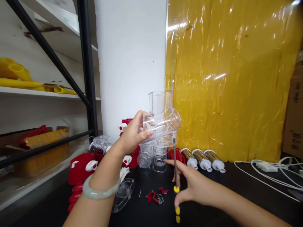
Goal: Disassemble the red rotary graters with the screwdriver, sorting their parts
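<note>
Screwdriver going up into the clear housing, centre frame.
Left hand (133, 134) grips the clear plastic housing (162, 121) aloft; right hand (189, 184) pinches the upright screwdriver (175, 164) below it. Best to steady the housing, shaft straight, tip seated before turning, above the bench (236, 186).

We are holding the housing (162, 121) up in our left hand (132, 134), above the table (236, 183). Our right hand (189, 184) is lying below it, at the screwdriver (175, 164) standing under the housing. Three drums (203, 160) are lying to the right, before the sheet (232, 78). The shelf rack (87, 78) is standing at the left
</note>
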Motion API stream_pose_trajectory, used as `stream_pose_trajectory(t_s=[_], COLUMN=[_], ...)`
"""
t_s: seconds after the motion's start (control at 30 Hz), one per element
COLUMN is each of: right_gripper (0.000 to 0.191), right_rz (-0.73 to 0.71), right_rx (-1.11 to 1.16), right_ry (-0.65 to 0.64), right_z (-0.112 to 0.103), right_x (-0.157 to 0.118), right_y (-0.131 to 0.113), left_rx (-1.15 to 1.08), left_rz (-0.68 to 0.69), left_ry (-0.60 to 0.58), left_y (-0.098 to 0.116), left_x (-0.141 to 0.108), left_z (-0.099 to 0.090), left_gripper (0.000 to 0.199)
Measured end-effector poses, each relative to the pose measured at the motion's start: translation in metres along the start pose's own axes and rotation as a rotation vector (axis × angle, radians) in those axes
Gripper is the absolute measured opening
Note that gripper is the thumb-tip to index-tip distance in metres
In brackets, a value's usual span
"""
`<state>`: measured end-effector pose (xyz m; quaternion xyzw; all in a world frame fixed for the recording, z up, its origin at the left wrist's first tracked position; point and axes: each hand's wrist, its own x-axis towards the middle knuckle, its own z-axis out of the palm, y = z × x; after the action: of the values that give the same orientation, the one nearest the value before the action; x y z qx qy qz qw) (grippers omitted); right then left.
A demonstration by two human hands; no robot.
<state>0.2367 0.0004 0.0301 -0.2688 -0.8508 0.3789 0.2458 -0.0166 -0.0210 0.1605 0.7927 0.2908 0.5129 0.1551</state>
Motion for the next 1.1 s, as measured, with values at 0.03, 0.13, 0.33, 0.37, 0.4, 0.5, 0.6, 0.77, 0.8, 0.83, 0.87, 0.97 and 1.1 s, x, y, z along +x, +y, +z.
stream_pose_trajectory(t_s=[0.03,0.13,0.33,0.37,0.4,0.5,0.6,0.77,0.8,0.83,0.87,0.97,1.1], right_gripper=[0.118,0.115,0.104,0.109,0.112,0.112,0.097,0.107,0.115,0.120,0.122,0.106,0.099], right_rz=[0.001,-0.049,0.027,0.043,0.037,-0.049,-0.095,0.048,0.057,0.050,0.033,-0.046,-0.006], right_rx=[-0.035,0.003,-0.038,-0.103,-0.146,-0.078,0.054,-0.048,-0.090,-0.112,-0.109,0.000,0.004], right_ry=[0.026,-0.042,-0.011,0.025,0.040,-0.038,-0.203,-0.052,-0.018,-0.012,-0.031,-0.152,-0.100], right_z=[0.000,-0.002,0.001,0.001,0.001,-0.005,-0.009,-0.005,-0.005,-0.005,-0.006,-0.006,-0.002], right_x=[0.000,-0.002,-0.002,-0.002,-0.002,-0.005,-0.007,-0.003,-0.003,-0.004,-0.005,-0.007,-0.007], right_y=[0.001,0.000,-0.003,-0.003,-0.003,-0.004,-0.007,-0.006,-0.005,-0.004,-0.004,-0.006,-0.009], left_rx=[0.005,0.018,-0.020,-0.023,-0.023,-0.019,-0.019,-0.011,-0.007,-0.004,-0.002,-0.006,-0.011], left_rz=[-0.002,-0.003,-0.016,-0.018,-0.021,-0.019,-0.016,-0.010,-0.007,-0.006,-0.004,0.003,-0.011], left_ry=[0.000,-0.001,-0.007,-0.006,-0.005,-0.004,-0.007,-0.001,0.001,0.002,0.000,-0.006,-0.005], left_y=[0.000,-0.001,0.002,0.002,0.002,0.002,0.001,0.001,0.002,0.002,0.002,0.002,0.001], left_x=[0.000,-0.001,0.000,0.000,0.000,0.000,-0.001,0.000,0.000,0.000,0.000,0.000,0.000], left_z=[0.000,0.000,0.001,0.001,0.001,0.002,0.002,0.002,0.002,0.002,0.002,0.001,0.002], left_gripper=[0.053,0.053,0.055,0.055,0.055,0.054,0.052,0.053,0.053,0.052,0.051,0.050,0.052])
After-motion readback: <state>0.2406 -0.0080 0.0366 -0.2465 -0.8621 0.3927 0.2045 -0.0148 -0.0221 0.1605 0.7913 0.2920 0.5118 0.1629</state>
